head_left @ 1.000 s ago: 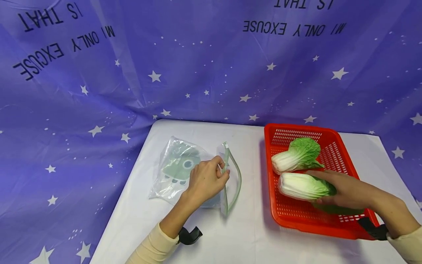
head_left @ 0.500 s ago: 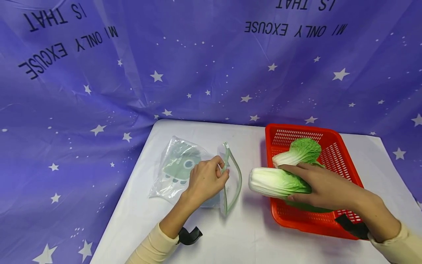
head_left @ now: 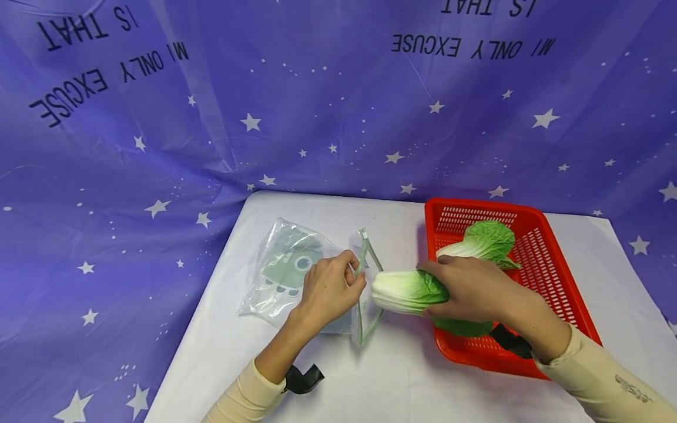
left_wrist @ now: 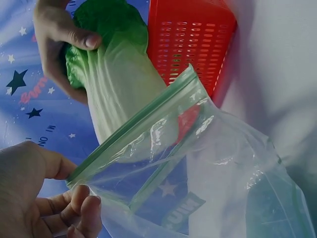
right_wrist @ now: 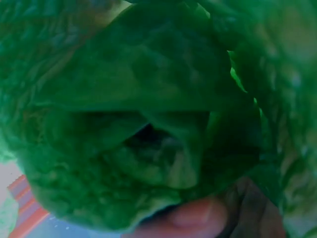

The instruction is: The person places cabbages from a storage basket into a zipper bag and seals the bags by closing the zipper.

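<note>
A clear zip bag [head_left: 270, 294] with a green cartoon print lies on the white table, its green-edged mouth spread toward the right. My left hand [head_left: 332, 286] pinches the near edge of that mouth between thumb and finger, as the left wrist view also shows. A napa cabbage [head_left: 402, 291] is held from above in my right hand [head_left: 473, 288], leafy end toward the palm. Its white base points left, right at the bag's mouth [left_wrist: 133, 124]. Green leaves [right_wrist: 148, 74] fill the right wrist view, with a fingertip below them.
A red plastic basket [head_left: 560, 264] stands on the right side of the table, under my right forearm. Another napa cabbage [head_left: 489, 241] lies inside it. Behind the table hangs a purple cloth [head_left: 338, 106] with stars and lettering.
My right hand has lifted the napa cabbage out of the red basket and carried it left to the bag's mouth. The left hand has stayed almost still on the bag's edge.
</note>
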`<state>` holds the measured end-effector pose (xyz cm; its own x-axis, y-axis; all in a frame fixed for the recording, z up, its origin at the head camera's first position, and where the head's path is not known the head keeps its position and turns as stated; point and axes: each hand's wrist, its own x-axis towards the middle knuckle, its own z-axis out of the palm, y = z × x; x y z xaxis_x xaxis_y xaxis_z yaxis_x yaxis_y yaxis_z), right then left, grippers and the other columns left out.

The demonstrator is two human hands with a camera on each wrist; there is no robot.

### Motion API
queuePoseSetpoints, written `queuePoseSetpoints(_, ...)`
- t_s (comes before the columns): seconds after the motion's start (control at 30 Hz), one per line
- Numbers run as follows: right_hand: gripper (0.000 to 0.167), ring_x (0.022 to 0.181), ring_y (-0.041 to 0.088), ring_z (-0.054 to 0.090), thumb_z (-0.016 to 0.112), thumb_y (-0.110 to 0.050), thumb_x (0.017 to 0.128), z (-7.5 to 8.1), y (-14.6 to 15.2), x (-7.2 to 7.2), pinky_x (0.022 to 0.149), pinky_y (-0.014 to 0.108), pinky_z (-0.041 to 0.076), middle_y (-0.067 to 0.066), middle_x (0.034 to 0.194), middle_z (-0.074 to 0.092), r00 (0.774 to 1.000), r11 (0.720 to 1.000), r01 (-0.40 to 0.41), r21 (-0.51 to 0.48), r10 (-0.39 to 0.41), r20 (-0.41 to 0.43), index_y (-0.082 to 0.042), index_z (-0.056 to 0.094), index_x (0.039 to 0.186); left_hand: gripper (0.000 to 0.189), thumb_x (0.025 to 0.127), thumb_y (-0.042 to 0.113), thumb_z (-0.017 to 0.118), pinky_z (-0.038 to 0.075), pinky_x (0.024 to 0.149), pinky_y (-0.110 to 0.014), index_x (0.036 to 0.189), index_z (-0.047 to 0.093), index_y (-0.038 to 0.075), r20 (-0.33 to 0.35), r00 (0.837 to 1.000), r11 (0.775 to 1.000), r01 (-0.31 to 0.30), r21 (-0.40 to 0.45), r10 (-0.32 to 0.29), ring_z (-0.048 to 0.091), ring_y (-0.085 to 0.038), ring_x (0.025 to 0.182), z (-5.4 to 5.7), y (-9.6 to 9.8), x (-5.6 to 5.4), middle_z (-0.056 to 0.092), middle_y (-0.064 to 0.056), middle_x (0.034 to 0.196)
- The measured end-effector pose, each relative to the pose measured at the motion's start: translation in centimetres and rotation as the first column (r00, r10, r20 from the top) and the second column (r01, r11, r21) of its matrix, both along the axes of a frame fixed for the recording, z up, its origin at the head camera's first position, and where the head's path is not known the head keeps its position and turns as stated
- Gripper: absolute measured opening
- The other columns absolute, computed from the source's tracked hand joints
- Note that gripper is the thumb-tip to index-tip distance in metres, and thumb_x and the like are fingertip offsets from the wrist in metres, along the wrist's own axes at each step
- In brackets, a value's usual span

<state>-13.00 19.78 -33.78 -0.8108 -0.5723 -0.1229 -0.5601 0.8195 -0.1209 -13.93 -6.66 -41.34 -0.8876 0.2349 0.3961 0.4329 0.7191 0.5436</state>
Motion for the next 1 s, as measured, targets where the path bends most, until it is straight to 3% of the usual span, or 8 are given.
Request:
queuePoseSetpoints(0.2,0.066,0.073,0.021,0.062,0.082,-0.051,0.069,-0.4,-2.6,-0.4,0.055,0.042,0.051,0.0,0.088,0.062,0.999,0.999,-0.031,0.019,0.031,-0.027,-0.012,0.065,0.12,0.009,0.081,0.021,0.07,0.04,0.046,-0.026,0.086,0.065,0.016,-0.007,1.0,1.0,0.002,0.009,-0.002,0.047,-0.003,0.049,0.1,0.0,0.0,0.052,0.018,0.059)
queuePoseSetpoints(0.4,0.055,0.062,0.016,0.056,0.082,-0.053,0.069,-1.6,-5.1,-0.9,0.049,0.037,0.046,-0.003,0.075,0.056,0.997,0.998,-0.067,0.007,0.067,-0.036,-0.013,0.066,0.103,0.006,0.081,0.018,0.069,0.039,0.047,-0.023,0.085,0.065,0.016,-0.061,0.996,0.997,0.063,0.038,-0.06,0.044,0.0,0.049,0.0,0.3,0.3,0.05,0.019,0.058)
queuePoseSetpoints(0.57,0.051,0.058,0.016,0.053,0.079,-0.058,0.07,-2.8,-6.5,-1.2,0.045,0.036,0.041,-0.004,0.069,0.053,0.998,0.999,-0.051,-0.005,0.051,-0.024,-0.015,0.061,0.089,0.005,0.079,0.016,0.066,0.039,0.046,-0.021,0.084,0.064,0.015,-0.078,0.993,0.995,0.091,0.05,-0.087,0.043,0.001,0.048,0.1,0.6,0.6,0.05,0.019,0.059)
queuePoseSetpoints(0.77,0.042,0.053,0.014,0.047,0.077,-0.051,0.074,-4.5,-7.6,-1.3,0.042,0.033,0.037,-0.005,0.06,0.046,1.0,0.995,-0.019,-0.099,0.018,-0.014,-0.015,0.055,0.077,0.006,0.077,0.012,0.066,0.039,0.046,-0.02,0.084,0.065,0.014,-0.105,0.989,0.99,0.115,0.077,-0.106,0.042,0.004,0.047,0.1,0.9,0.9,0.051,0.02,0.058)
queuePoseSetpoints(1.0,0.033,0.048,0.013,0.046,0.075,-0.037,0.076,-6.4,-8.6,-1.3,0.043,0.03,0.037,-0.005,0.053,0.045,0.998,0.972,0.066,-0.227,-0.061,0.03,-0.018,0.05,0.064,0.007,0.077,0.012,0.066,0.04,0.047,-0.019,0.083,0.065,0.012,-0.155,0.98,0.984,0.145,0.105,-0.128,0.045,0.003,0.049,0.3,1.1,1.2,0.053,0.017,0.059)
